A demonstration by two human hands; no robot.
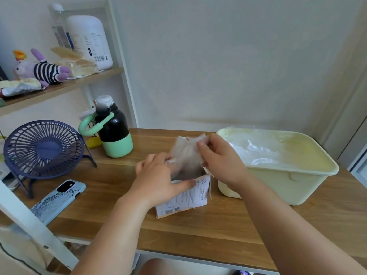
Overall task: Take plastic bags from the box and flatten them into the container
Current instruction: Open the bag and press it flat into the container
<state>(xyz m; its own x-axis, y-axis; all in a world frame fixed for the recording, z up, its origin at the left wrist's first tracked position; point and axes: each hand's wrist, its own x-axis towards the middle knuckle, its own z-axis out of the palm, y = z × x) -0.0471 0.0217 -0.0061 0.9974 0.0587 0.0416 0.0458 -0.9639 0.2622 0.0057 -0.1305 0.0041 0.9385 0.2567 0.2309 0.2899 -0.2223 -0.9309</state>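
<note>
A small cardboard box (184,197) with printed text stands on the wooden table, its top torn open. A thin translucent plastic bag (184,153) sticks up out of it. My right hand (220,161) pinches the bag's upper right edge. My left hand (158,179) grips the box's near side, thumb along the rim, fingers at the bag's left edge. To the right stands a pale yellow plastic container (288,183) holding several clear plastic bags (258,151) laid inside.
A black and green bottle (114,132) stands behind the box to the left. A dark blue desk fan (42,147) and a phone (59,199) lie at the left. A shelf (65,86) with a plush toy and bottles hangs above. The wall runs behind the table.
</note>
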